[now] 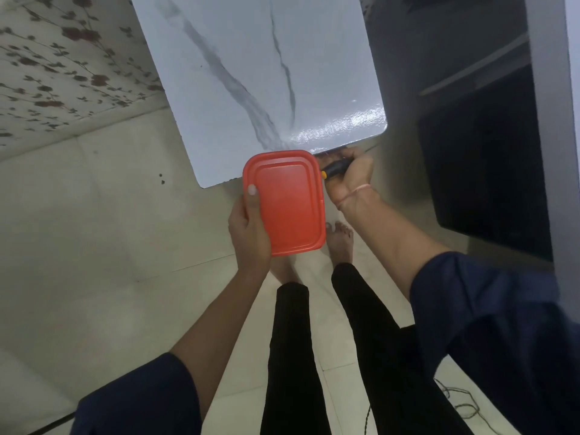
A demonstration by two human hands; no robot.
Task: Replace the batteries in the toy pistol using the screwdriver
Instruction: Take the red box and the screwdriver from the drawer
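My left hand (249, 227) grips a red rectangular lidded plastic box (287, 202) by its left side, thumb on the lid, holding it in the air at the near edge of the white marble-pattern table (251, 73). My right hand (351, 177) grips a screwdriver (334, 168) with a black handle and yellow end, just right of the box below the table's corner. The screwdriver's thin shaft pokes out past my fingers to the right. No toy pistol or batteries are visible.
The table stands over a pale tiled floor (94, 230). A floral wall covering (62, 58) is at the left. A dark cabinet or appliance (486, 167) stands at the right. My legs and bare feet (340, 240) are below the box, and a thin cable (464, 406) lies on the floor.
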